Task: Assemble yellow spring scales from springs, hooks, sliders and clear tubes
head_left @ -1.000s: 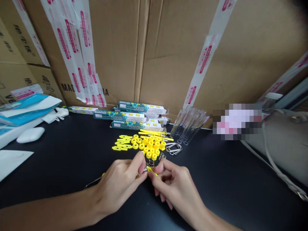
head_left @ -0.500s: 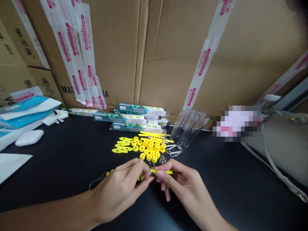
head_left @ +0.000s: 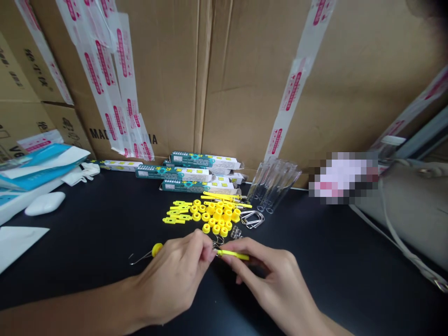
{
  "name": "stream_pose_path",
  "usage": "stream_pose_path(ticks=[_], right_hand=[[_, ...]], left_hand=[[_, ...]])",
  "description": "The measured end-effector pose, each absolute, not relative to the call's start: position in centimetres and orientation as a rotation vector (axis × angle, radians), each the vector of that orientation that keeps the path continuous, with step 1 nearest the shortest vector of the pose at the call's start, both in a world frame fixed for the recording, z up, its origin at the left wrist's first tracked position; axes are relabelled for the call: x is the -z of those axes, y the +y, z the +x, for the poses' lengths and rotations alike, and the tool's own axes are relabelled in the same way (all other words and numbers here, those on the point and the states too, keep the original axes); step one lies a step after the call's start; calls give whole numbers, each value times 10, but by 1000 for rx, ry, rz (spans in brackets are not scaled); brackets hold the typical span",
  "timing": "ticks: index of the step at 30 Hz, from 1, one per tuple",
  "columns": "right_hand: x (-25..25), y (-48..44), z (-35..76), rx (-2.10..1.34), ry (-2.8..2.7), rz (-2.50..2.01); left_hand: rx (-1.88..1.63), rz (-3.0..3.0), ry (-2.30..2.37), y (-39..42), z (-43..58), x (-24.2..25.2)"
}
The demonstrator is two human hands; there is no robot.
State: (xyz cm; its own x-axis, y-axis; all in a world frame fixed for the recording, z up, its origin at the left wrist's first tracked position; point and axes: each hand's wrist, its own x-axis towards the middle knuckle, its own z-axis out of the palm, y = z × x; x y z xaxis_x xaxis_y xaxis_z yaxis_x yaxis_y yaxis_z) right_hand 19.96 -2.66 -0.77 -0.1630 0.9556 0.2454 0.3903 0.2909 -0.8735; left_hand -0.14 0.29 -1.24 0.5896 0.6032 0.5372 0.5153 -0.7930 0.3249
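Observation:
My right hand (head_left: 269,268) pinches a slim yellow plastic strip (head_left: 235,255) between thumb and fingers, its free end pointing right. My left hand (head_left: 178,273) is closed, its fingertips meeting the strip's left end; whatever small part they grip is hidden. Past the left hand's far side show a round yellow cap (head_left: 157,249) and a thin wire hook (head_left: 139,259); whether the hand touches them I cannot tell. Thin metal wire loops (head_left: 219,240) lie just beyond the fingertips.
Beyond the hands lie yellow caps (head_left: 217,214), flat yellow pieces (head_left: 178,213), small springs (head_left: 236,232) and bent metal hooks (head_left: 252,219). Clear tubes (head_left: 275,186) and printed boxes (head_left: 189,185) sit before a large carton (head_left: 245,93). At left is a white case (head_left: 45,204); at right, a bag (head_left: 409,224).
The yellow strip has tilted, its right end now lower. My left hand has turned slightly, uncovering more of the yellow cap and hook at its left.

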Motion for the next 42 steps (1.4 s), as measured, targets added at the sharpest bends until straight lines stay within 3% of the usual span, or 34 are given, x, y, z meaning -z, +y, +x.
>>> stream_pose_path(ticks=[3, 6, 14, 25, 42], right_hand=[[1, -27, 205, -555, -1846, -1132], [-2, -26, 212, -505, -1858, -1104], [6, -22, 217, -970, -1543, -1217], [-13, -22, 216, -1381, -1110, -955], [-10, -12, 227, -1262, -943, -904]], left_hand=[[-971, 2658, 1013, 2, -1, 12], [-951, 2609, 986, 2, 0, 11], [-1029, 2767, 848, 4, 2, 11], [-1011, 3351, 932, 0, -2, 17], [-1002, 3092, 1012, 2, 1, 15]])
